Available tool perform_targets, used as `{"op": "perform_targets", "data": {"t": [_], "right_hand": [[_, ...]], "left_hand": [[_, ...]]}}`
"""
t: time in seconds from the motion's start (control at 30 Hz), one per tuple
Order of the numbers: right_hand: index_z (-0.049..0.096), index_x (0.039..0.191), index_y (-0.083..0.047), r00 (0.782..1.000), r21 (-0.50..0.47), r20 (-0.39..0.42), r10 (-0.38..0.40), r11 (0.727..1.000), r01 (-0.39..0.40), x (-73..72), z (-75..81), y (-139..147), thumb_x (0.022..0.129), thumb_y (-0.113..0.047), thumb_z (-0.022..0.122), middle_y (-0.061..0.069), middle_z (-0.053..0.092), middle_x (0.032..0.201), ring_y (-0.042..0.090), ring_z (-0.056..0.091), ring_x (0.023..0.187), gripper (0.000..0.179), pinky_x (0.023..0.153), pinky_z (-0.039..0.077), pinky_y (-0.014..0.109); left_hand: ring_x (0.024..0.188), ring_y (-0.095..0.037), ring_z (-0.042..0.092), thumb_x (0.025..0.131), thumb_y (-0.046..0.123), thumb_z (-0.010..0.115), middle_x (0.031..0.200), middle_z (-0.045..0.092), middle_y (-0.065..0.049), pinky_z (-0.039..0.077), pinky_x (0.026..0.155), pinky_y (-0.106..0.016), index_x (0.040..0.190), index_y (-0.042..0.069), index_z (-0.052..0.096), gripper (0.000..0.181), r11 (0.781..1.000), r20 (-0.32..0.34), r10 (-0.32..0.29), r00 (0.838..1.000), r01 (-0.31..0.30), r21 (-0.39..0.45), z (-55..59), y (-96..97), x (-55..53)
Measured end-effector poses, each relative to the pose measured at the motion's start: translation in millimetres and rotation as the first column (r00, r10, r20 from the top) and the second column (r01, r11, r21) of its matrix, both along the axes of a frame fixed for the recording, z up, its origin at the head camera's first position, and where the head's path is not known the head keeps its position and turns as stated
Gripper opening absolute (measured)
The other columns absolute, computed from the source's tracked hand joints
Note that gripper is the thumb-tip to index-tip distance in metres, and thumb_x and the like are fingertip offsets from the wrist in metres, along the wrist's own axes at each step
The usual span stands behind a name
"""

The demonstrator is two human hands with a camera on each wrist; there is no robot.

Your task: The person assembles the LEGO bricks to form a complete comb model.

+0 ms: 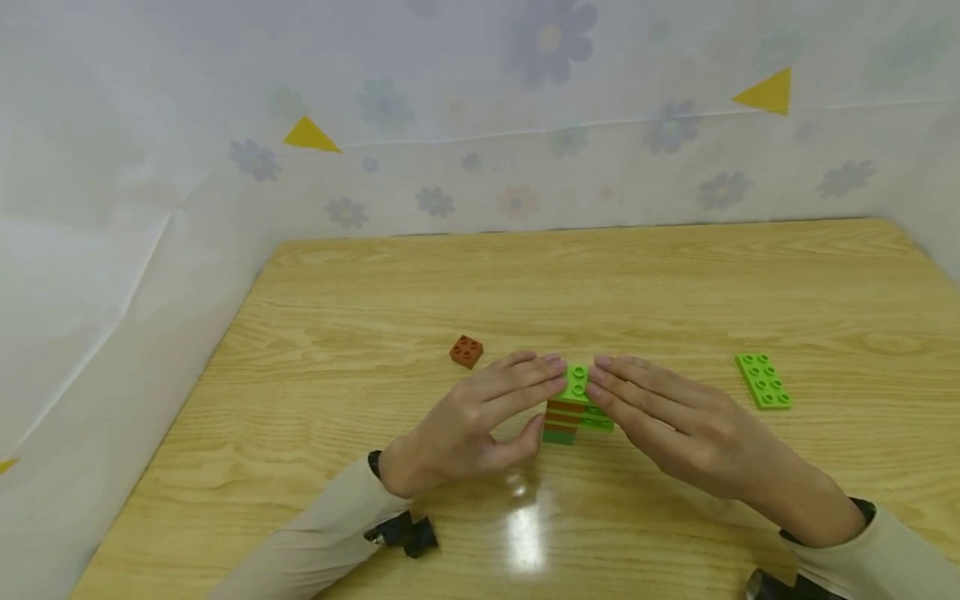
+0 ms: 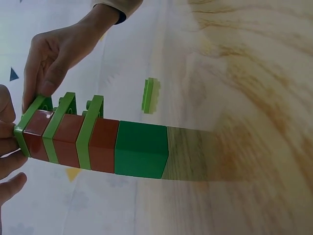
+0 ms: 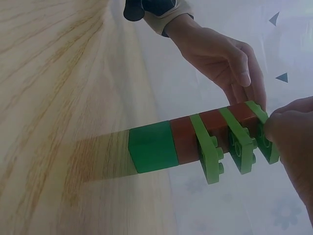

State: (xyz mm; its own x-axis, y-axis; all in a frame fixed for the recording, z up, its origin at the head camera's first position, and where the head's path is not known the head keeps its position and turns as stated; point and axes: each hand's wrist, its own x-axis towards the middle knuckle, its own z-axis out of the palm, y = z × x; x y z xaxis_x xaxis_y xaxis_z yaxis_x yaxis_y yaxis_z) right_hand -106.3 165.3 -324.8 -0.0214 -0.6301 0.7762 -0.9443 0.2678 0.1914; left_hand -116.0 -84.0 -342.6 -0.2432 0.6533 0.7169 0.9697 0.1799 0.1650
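Note:
A small tower stands upright on the table: a dark green block (image 2: 141,149) at the bottom, then red-brown bricks (image 2: 103,145) alternating with light green studded plates (image 3: 209,149) that stick out to the right. My left hand (image 1: 472,417) touches the left edge of the top light green plate (image 1: 577,382) with straight fingertips, its thumb apart from the tower. My right hand (image 1: 682,421) holds the overhanging right part of that plate, fingers over it and thumb at its edge in the left wrist view. The fingers partly hide the top plate.
A loose red-brown brick (image 1: 467,352) lies behind the left hand. Farther right lies a loose light green plate (image 1: 763,382). The wooden table (image 1: 375,292) meets a white flower-patterned sheet (image 1: 465,175) at its back edge.

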Motion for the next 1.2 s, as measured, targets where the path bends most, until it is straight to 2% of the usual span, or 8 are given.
{"op": "perform_targets", "data": {"t": [0.3, 0.47, 0.7, 0.77, 0.87, 0.97, 1.07, 1.2], "right_hand": [[0.063, 0.119, 0.010, 0.999, -0.002, 0.030, 0.017, 1.000, -0.017, -1.5, -1.6, 0.9, 0.103, -0.005, 0.044, 0.024, 0.067, 0.112, 0.027, 0.052, 0.125, 0.029, 0.109, 0.039, 0.035], [0.063, 0.118, 0.011, 0.999, 0.004, 0.039, 0.016, 1.000, -0.016, -1.5, -1.7, 1.3, 0.103, -0.005, 0.044, 0.025, 0.067, 0.111, 0.027, 0.053, 0.125, 0.029, 0.109, 0.039, 0.035], [0.065, 0.115, 0.010, 0.999, 0.008, 0.034, -0.003, 1.000, 0.003, -1.1, -0.5, 0.6, 0.103, -0.006, 0.044, 0.024, 0.068, 0.110, 0.028, 0.058, 0.118, 0.029, 0.108, 0.039, 0.034], [0.065, 0.115, 0.010, 1.000, 0.007, 0.028, -0.005, 1.000, 0.005, -1.1, 0.4, 0.2, 0.103, -0.007, 0.044, 0.024, 0.068, 0.109, 0.028, 0.059, 0.116, 0.029, 0.108, 0.040, 0.033], [0.065, 0.114, 0.011, 1.000, 0.001, 0.019, 0.001, 1.000, -0.001, -1.1, 1.8, -0.5, 0.103, -0.006, 0.044, 0.024, 0.068, 0.108, 0.029, 0.061, 0.114, 0.029, 0.107, 0.040, 0.033], [0.064, 0.116, 0.011, 1.000, 0.000, 0.021, 0.012, 1.000, -0.012, -0.9, 2.6, -0.9, 0.103, -0.006, 0.044, 0.025, 0.068, 0.109, 0.028, 0.060, 0.117, 0.029, 0.107, 0.040, 0.033], [0.063, 0.118, 0.011, 0.999, 0.001, 0.033, 0.021, 1.000, -0.021, -0.6, 2.6, -0.8, 0.103, -0.006, 0.044, 0.025, 0.067, 0.110, 0.027, 0.056, 0.122, 0.030, 0.108, 0.039, 0.033], [0.063, 0.118, 0.010, 0.999, 0.004, 0.039, 0.022, 1.000, -0.022, -0.5, 1.9, -1.0, 0.103, -0.006, 0.044, 0.024, 0.067, 0.111, 0.026, 0.055, 0.123, 0.030, 0.108, 0.039, 0.032]], "left_hand": [[0.121, -0.029, 0.056, 0.084, 0.001, 0.066, 0.125, 0.061, -0.023, 0.041, 0.108, -0.041, 0.120, -0.010, 0.061, 0.038, 1.000, 0.043, 0.001, 0.999, -0.001, -0.008, 2.0, -3.1, 1.5], [0.123, -0.028, 0.055, 0.091, 0.006, 0.059, 0.127, 0.060, -0.023, 0.039, 0.109, -0.041, 0.122, -0.009, 0.061, 0.035, 1.000, 0.074, 0.006, 0.997, -0.005, -0.012, 2.1, -4.5, 1.8], [0.121, -0.029, 0.056, 0.093, 0.008, 0.058, 0.128, 0.059, -0.022, 0.041, 0.107, -0.041, 0.124, -0.007, 0.059, 0.034, 0.996, 0.153, 0.070, 0.986, -0.079, 0.052, 0.6, -22.0, -4.4], [0.114, -0.028, 0.061, 0.093, 0.007, 0.058, 0.126, 0.060, -0.021, 0.050, 0.098, -0.038, 0.124, -0.006, 0.059, 0.034, 0.991, 0.190, 0.100, 0.977, -0.114, 0.067, -1.5, -30.7, -9.8], [0.097, -0.023, 0.067, 0.091, 0.004, 0.061, 0.122, 0.064, -0.020, 0.057, 0.082, -0.035, 0.127, -0.004, 0.058, 0.037, 0.981, 0.260, 0.173, 0.950, -0.191, 0.044, -6.4, -43.9, -19.1], [0.085, -0.020, 0.069, 0.089, 0.003, 0.065, 0.117, 0.066, -0.019, 0.058, 0.079, -0.035, 0.130, -0.004, 0.056, 0.043, 0.962, 0.320, 0.272, 0.908, -0.266, -0.063, -11.5, -53.8, -28.0], [0.094, -0.024, 0.068, 0.091, 0.007, 0.066, 0.121, 0.063, -0.021, 0.055, 0.088, -0.036, 0.133, -0.006, 0.053, 0.046, 0.921, 0.347, 0.379, 0.858, -0.312, -0.232, -15.7, -58.0, -35.2], [0.104, -0.027, 0.066, 0.092, 0.012, 0.066, 0.133, 0.054, -0.025, 0.052, 0.093, -0.036, 0.135, -0.007, 0.050, 0.049, 0.846, 0.343, 0.482, 0.806, -0.328, -0.420, -20.6, -58.6, -41.0]]}}
